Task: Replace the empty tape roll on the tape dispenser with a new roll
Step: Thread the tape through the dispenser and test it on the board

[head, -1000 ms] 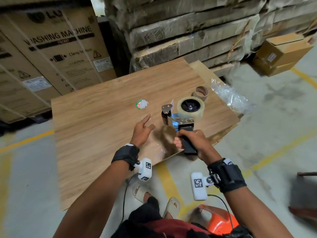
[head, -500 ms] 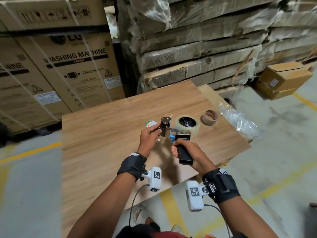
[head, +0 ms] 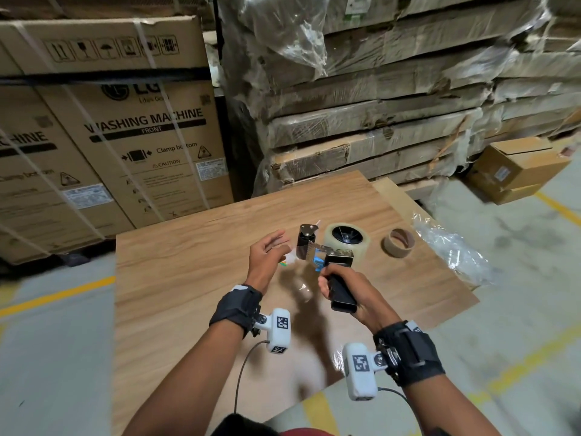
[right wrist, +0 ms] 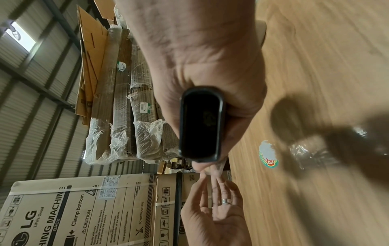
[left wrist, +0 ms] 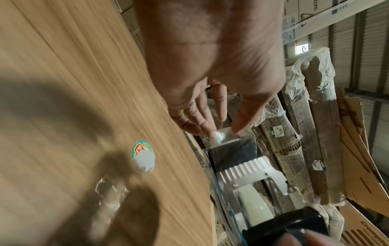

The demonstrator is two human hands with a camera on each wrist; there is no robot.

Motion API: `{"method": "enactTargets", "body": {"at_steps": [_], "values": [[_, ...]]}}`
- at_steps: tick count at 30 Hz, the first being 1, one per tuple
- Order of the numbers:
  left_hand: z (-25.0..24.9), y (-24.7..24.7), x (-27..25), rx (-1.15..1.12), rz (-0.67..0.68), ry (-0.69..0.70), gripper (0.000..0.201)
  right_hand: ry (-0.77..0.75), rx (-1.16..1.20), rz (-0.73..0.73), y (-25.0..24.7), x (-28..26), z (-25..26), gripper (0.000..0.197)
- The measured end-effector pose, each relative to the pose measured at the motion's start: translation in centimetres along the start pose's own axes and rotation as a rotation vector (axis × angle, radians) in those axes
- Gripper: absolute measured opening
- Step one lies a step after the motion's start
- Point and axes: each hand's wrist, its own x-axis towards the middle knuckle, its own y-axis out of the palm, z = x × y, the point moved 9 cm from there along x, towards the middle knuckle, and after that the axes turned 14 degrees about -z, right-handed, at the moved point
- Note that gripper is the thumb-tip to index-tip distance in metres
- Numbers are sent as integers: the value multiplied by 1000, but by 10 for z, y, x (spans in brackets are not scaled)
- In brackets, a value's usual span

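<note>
The tape dispenser point(head: 325, 258) is held above the wooden table point(head: 188, 278); my right hand point(head: 333, 284) grips its black handle point(right wrist: 201, 124). A clear new tape roll point(head: 347, 239) sits on its hub. My left hand point(head: 273, 250) is beside the dispenser's front roller, fingers straight and spread. In the left wrist view its fingertips point(left wrist: 219, 133) touch a clear bit of tape at the dispenser's point(left wrist: 242, 166) metal front plate. The empty brown core point(head: 398, 243) lies on the table to the right of the roll.
A round sticker point(left wrist: 143, 152) and a crumpled scrap of clear tape point(left wrist: 109, 196) lie on the table under my hands. Loose plastic wrap point(head: 452, 256) hangs off the right edge. Washing machine cartons point(head: 110, 136) and wrapped stacked boards point(head: 377, 105) stand behind.
My left hand first reached in and pinched at the dispenser's front; its fingers have now opened and spread. My right hand keeps its grip, and the head view has tilted up.
</note>
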Motion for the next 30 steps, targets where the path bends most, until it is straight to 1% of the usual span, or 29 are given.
{"method": "enactTargets", "body": {"at_steps": [2, 5, 8, 11, 15, 19, 22, 24, 30], "values": [[-6, 0, 6, 39, 40, 28, 42, 4, 1, -8, 5, 5, 0, 13], [-14, 0, 13, 67, 70, 65, 41, 15, 25, -12, 15, 9, 1, 10], [-14, -7, 25, 77, 63, 90, 32, 30, 52, -15, 24, 9, 2, 5], [-9, -17, 33, 66, 48, 85, 26, 39, 47, -12, 31, 9, 3, 4], [-6, -25, 38, 62, 4, 118, 20, 31, 16, 5, 37, 13, 3, 6], [-8, -29, 40, 57, -81, 171, 13, 11, -51, 50, 44, 16, 5, 8], [-12, -29, 41, 66, -112, 203, 13, 32, -27, 62, 47, 18, 7, 5], [-17, -27, 40, 74, -125, 232, 14, 25, -56, 80, 49, 20, 11, 5], [-32, -15, 43, 130, -189, 295, 13, 27, -82, 150, 51, 28, 32, 9]]}}
